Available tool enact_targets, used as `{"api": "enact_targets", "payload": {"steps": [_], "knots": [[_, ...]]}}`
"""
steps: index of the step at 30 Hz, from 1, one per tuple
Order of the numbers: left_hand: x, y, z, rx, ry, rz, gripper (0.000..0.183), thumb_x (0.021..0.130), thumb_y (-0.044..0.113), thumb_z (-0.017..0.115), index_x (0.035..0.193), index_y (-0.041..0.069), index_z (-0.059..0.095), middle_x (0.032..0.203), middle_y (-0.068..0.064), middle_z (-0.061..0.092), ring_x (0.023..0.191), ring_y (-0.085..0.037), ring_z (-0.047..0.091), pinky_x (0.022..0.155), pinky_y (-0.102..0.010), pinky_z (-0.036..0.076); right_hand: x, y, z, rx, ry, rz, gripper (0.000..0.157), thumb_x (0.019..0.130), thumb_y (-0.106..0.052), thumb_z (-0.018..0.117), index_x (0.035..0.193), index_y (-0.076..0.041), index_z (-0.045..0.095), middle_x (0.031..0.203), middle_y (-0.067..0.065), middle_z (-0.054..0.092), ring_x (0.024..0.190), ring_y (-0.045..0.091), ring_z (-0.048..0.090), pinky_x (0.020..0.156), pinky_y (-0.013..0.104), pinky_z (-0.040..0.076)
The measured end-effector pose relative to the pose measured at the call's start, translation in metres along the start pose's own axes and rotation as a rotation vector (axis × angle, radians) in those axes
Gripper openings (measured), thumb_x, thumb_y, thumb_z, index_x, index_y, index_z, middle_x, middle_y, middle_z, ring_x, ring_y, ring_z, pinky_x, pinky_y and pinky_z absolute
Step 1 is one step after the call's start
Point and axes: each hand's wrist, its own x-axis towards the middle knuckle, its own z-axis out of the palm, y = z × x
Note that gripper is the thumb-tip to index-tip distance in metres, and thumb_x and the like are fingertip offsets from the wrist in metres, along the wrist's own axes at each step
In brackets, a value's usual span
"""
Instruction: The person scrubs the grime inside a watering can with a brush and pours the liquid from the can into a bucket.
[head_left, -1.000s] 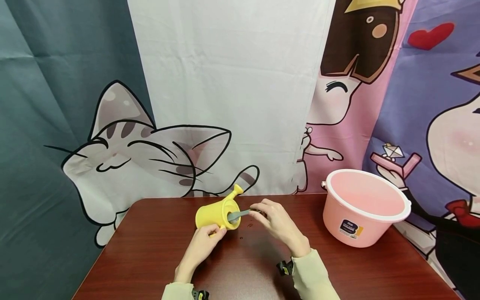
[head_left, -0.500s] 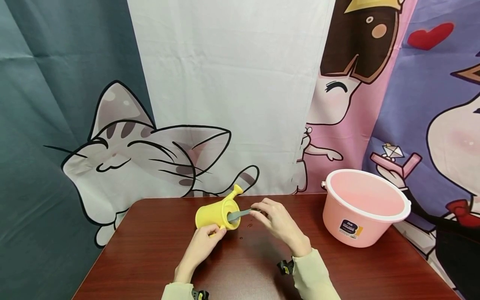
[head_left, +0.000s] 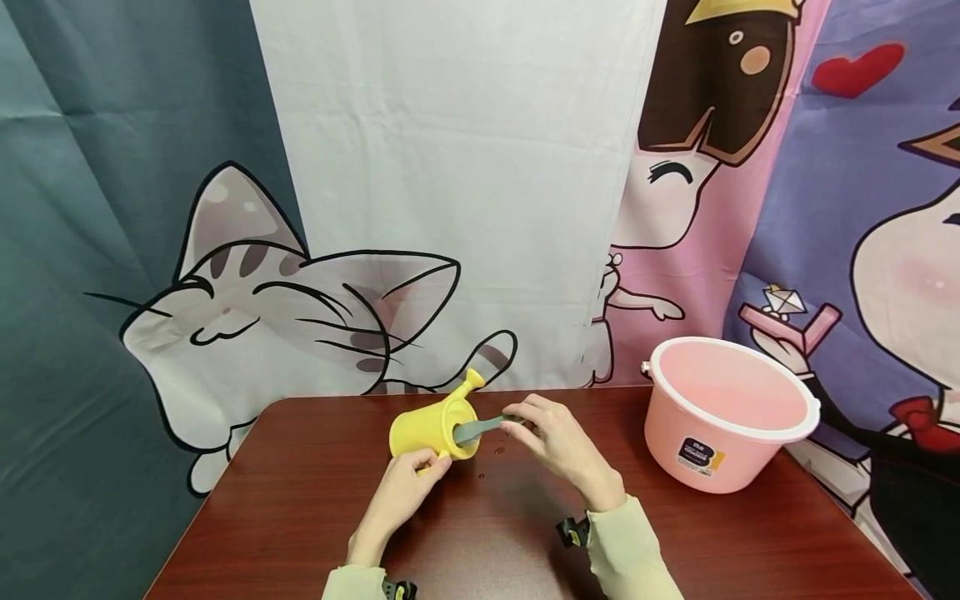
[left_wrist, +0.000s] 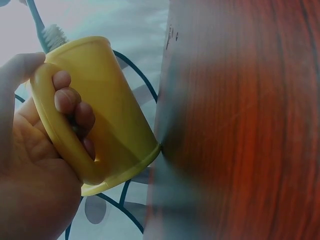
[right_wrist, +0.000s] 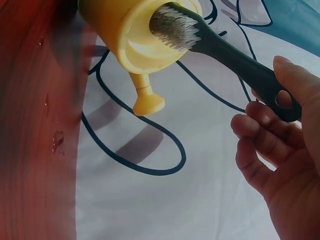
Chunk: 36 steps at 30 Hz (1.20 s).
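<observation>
My left hand [head_left: 401, 493] grips the handle of a small yellow watering can [head_left: 420, 431]. In the left wrist view, the fingers [left_wrist: 66, 101] pass through the handle loop. The can is tilted on its side with its mouth facing right and its spout [head_left: 470, 382] pointing up and away. My right hand [head_left: 561, 450] pinches the end of a dark green scrub brush [right_wrist: 237, 64] between thumb and fingers. Whitish bristles [right_wrist: 172, 29] of the brush sit at the can's mouth, its head partly inside. The can's deeper interior is hidden.
A pink bucket [head_left: 712, 450] with a white rim stands on the right of the dark red wooden table [head_left: 285, 517]. Water drops [right_wrist: 58, 142] lie on the tabletop near the can. Printed cartoon curtains [head_left: 465, 150] hang behind the table's far edge.
My right wrist has shifted very slightly to the right. Both hands keep their holds, and the watering can stays in place.
</observation>
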Motion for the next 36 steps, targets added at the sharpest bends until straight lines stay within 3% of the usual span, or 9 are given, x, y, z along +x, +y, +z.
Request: {"api": "enact_targets", "payload": {"steps": [11,16,21,32,36], "knots": [[0.0,-0.001,0.0,-0.001,0.006,-0.003,0.034,0.094,0.037,0.066,0.065,0.021,0.055,0.057,0.011,0.037,0.055,-0.007,0.04,0.055,-0.022,0.033,0.001,-0.001,-0.005,0.031,0.015,-0.019,0.022,0.082,-0.009,0.079,0.102,-0.01,0.072,0.085,-0.01,0.058,0.068,0.003,0.049,0.057,0.019,0.042],[0.0,-0.001,0.0,0.002,0.007,0.0,0.034,0.093,0.038,0.066,0.065,0.022,0.056,0.057,0.011,0.037,0.055,-0.007,0.04,0.056,-0.022,0.034,0.0,-0.001,-0.008,0.043,0.014,-0.015,0.02,0.084,-0.014,0.078,0.103,-0.011,0.071,0.086,-0.01,0.059,0.069,0.004,0.051,0.057,0.025,0.046],[-0.001,-0.002,0.0,0.002,0.008,0.002,0.036,0.093,0.042,0.065,0.066,0.021,0.056,0.057,0.011,0.038,0.055,-0.007,0.04,0.056,-0.022,0.034,0.0,-0.003,-0.013,0.052,-0.003,0.008,0.019,0.09,-0.026,0.072,0.103,-0.012,0.072,0.087,-0.01,0.06,0.07,0.004,0.051,0.06,0.018,0.043],[0.0,-0.004,-0.001,-0.008,0.004,0.001,0.036,0.093,0.044,0.064,0.066,0.021,0.055,0.057,0.011,0.037,0.055,-0.007,0.04,0.056,-0.022,0.034,-0.001,-0.002,-0.018,0.047,0.019,-0.019,0.019,0.085,-0.012,0.077,0.103,-0.012,0.072,0.086,-0.009,0.06,0.069,0.005,0.051,0.059,0.016,0.042],[-0.001,-0.001,-0.002,-0.012,0.004,-0.011,0.036,0.093,0.043,0.065,0.067,0.019,0.057,0.057,0.01,0.038,0.055,-0.007,0.04,0.056,-0.022,0.034,-0.001,-0.002,-0.021,0.062,0.025,-0.004,0.018,0.086,-0.015,0.076,0.103,-0.01,0.072,0.087,-0.008,0.061,0.071,0.005,0.053,0.059,0.019,0.045]]}}
